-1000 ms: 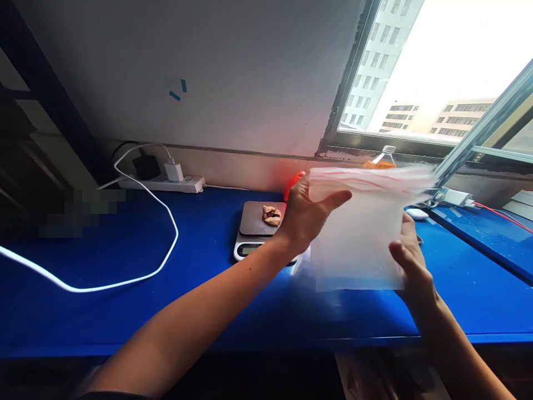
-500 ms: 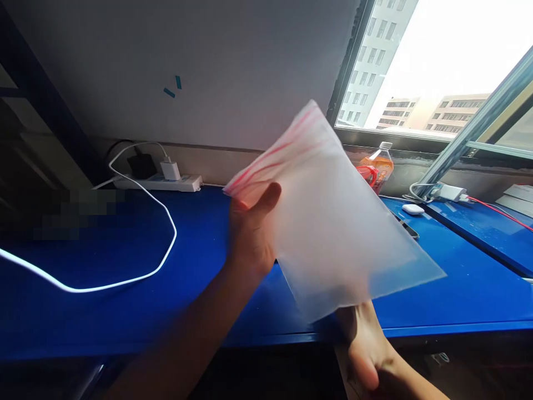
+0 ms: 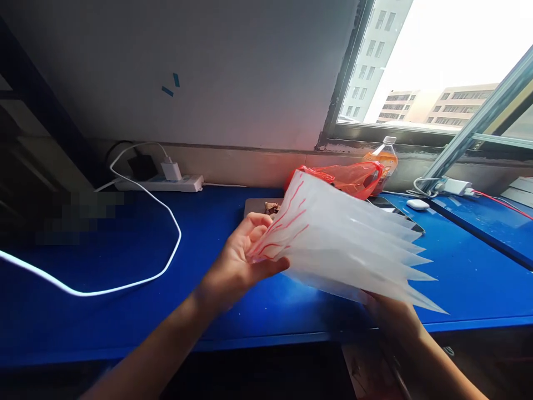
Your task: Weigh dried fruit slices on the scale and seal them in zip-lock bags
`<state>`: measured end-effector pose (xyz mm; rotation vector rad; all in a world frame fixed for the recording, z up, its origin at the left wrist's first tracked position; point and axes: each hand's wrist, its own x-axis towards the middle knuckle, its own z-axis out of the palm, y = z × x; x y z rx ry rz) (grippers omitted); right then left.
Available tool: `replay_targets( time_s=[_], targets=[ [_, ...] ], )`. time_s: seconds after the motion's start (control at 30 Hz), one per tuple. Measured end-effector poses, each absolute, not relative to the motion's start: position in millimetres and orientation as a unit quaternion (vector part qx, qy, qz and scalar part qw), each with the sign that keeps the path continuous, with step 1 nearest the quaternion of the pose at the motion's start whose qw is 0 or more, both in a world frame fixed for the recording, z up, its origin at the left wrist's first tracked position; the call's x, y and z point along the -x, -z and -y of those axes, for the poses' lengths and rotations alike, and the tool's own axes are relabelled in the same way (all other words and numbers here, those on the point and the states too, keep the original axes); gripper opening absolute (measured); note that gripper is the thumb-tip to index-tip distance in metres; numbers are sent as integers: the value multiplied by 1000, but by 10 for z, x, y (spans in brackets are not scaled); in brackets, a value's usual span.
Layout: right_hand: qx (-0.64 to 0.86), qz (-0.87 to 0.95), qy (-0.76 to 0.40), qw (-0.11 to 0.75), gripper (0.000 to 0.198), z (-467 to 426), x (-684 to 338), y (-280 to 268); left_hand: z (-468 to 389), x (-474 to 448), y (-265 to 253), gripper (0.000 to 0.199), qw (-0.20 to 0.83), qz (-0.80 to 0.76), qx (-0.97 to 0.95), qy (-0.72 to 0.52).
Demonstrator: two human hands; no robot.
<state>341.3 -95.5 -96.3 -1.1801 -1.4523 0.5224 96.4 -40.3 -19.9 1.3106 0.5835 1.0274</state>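
A stack of frosted zip-lock bags (image 3: 333, 233) with red-lined zip edges is held up in front of me, its far corners fanned into several points at the right. At the zip end, my left hand (image 3: 245, 253) grips the stack, thumb on the near side and fingers curled behind. My right hand (image 3: 393, 314) is at the near lower edge of the bags and holds them from below; its fingers are mostly hidden. Behind the stack, a small brown lumpy item (image 3: 272, 208) sits on a greyish flat item (image 3: 254, 205), partly covered.
On the blue table (image 3: 104, 239) a red plastic bag (image 3: 350, 178) lies before an orange drink bottle (image 3: 389, 161). A phone (image 3: 402, 214) and a white earbud case (image 3: 417, 205) are at the right. A power strip (image 3: 191, 183) with a white cable (image 3: 177, 222) is at the left.
The bags have tilted down from upright to flatter, and their far corners have spread apart. My right hand has moved up and right. The red bag and the brown item have come into view.
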Motion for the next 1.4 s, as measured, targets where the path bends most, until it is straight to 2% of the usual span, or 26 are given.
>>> replay_targets(
  time_s=[0.1,0.17,0.27,0.37,0.53,0.6,0.7,0.8,0.93,1.17,1.27,1.4],
  targets=[
    [517,601,-162,588,26,1013,-3306,900,305,-732,207,81,546,-311,-688,-363],
    [507,617,-148,584,25,1063,-3244,875,252,-673,224,92,481,-317,-741,-344],
    [481,641,-219,557,51,1125,-3187,850,204,-692,284,92,453,-304,-764,-345],
    [456,627,-288,563,81,1131,-3189,810,189,-730,358,93,499,-281,-727,-379],
    [406,612,-324,596,100,1031,-3277,745,178,-771,458,94,514,-262,-690,-437],
    [408,616,-329,587,102,1002,-3309,734,176,-793,469,87,511,-278,-697,-420],
    [428,634,-331,552,97,989,-3341,705,189,-802,456,65,507,-317,-702,-387],
    [455,650,-321,517,83,972,-3352,650,205,-761,447,47,479,-340,-708,-391],
    [456,663,-306,509,63,938,-3324,623,187,-707,467,38,412,-345,-743,-399],
    [423,697,-272,510,83,922,-3286,663,135,-716,475,36,321,-318,-791,-413],
    [421,696,-256,522,87,848,-3318,607,155,-679,455,40,314,-298,-818,-379],
    [441,682,-264,521,87,777,-3364,565,165,-630,443,34,331,-311,-817,-356]
  ],
)
